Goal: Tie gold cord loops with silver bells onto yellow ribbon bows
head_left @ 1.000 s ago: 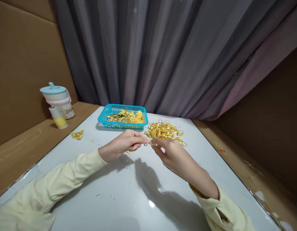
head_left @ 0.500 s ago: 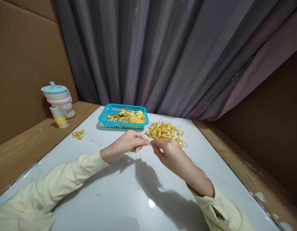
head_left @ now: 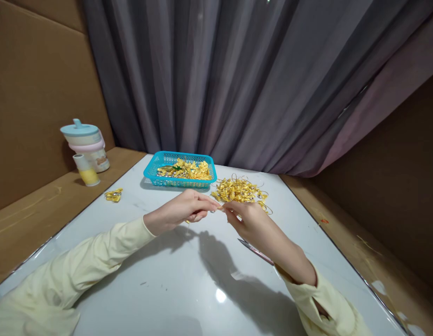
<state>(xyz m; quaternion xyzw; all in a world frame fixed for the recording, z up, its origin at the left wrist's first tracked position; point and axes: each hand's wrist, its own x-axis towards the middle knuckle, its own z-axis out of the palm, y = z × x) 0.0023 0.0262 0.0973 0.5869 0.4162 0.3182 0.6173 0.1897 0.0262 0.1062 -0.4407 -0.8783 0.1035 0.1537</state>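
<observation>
My left hand (head_left: 186, 209) and my right hand (head_left: 249, 221) meet above the middle of the table, each with thumb and forefinger pinched. Between their fingertips stretches a short bit of thin yellow ribbon (head_left: 219, 208). A small silver bell or bead (head_left: 212, 211) shows just under the left fingertips. Another yellow scrap pokes out below the left palm. Beyond the right hand lies a heap of yellow ribbon bows (head_left: 237, 189) with silver bells and thin cord loops. A pointed metal blade with a pinkish part, perhaps scissors (head_left: 255, 251), lies partly hidden under my right forearm.
A blue plastic basket (head_left: 151, 173) at the back holds yellow bows and silver bells. A few bows (head_left: 113, 195) lie at the left of the white table (head_left: 139, 289). Left of it stand a blue-lidded cup (head_left: 83, 140) and a white-yellow spool (head_left: 87, 173). A grey curtain (head_left: 216, 84) hangs behind.
My right hand has shifted slightly right, drawing a little apart from the left. The ribbon and silver bead between them now show, and the blade beside my right forearm has come into view.
</observation>
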